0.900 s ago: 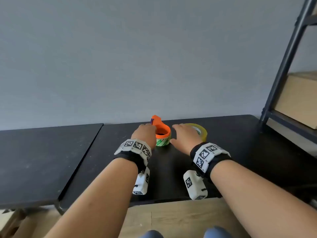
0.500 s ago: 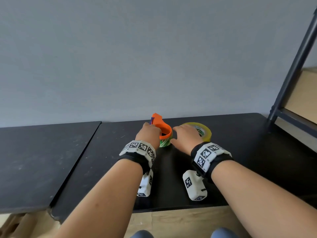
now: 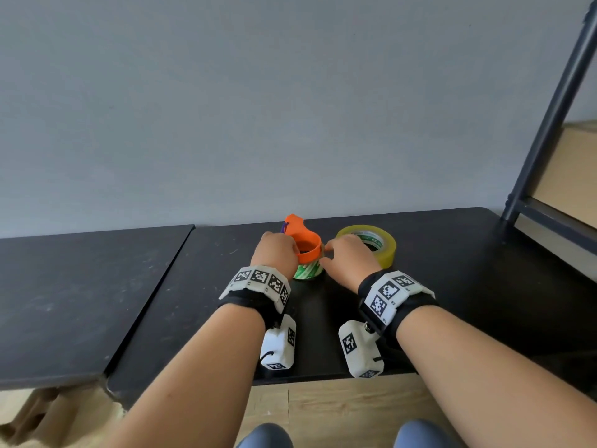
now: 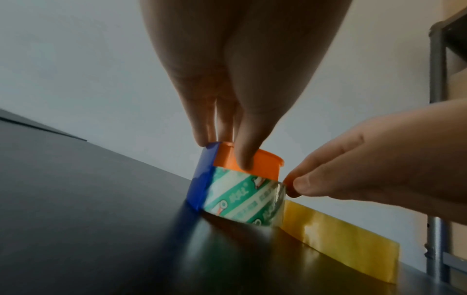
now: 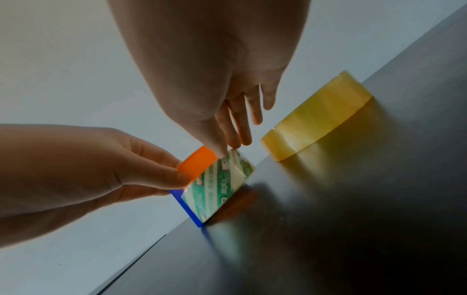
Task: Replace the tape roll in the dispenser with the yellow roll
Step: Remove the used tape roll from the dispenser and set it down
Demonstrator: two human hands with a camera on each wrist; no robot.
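Soft, even daylight fills my head view, bending lines toward its edges. At my wrists the glossy table (image 4: 101, 219) is dim below my fingers (image 4: 242, 151), mirroring smeared coloured reflections; my palms loom backlit and blurred.

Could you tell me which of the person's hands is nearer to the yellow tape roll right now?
Right. The right hand is between the orange dispenser and the yellow tape roll, just beside the roll, without touching it. The left hand is beyond the dispenser, gripping it.
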